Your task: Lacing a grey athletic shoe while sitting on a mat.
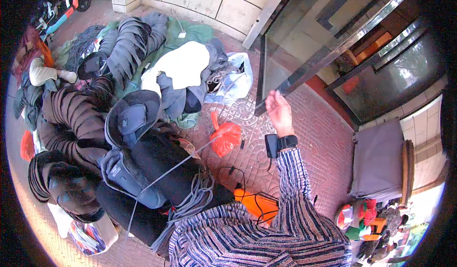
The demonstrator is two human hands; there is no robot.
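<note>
My right hand (280, 111) is raised over the paved floor by the glass door, its fingers drawn together. A thin grey cord (164, 174) slants up from the lower left, past a red plastic bag (225, 138), straight toward those fingertips; its last stretch is hard to make out. My left sleeve (209, 222) reaches the dark pile, and the hand is hidden. Before me lie nested stacks of black caps, with a dark grey cap (131, 117) and a blue-grey cap (133, 179) showing their insides. Loose grey cords (197, 193) hang beside them.
More cap stacks (126, 48) lie on green cloth at the far left. A white cloth (183, 64) and a clear plastic bag (233, 84) are behind. The glass door (304, 43) stands at right, near a cloth-covered board (378, 162). An orange object with black cable (254, 204) lies close.
</note>
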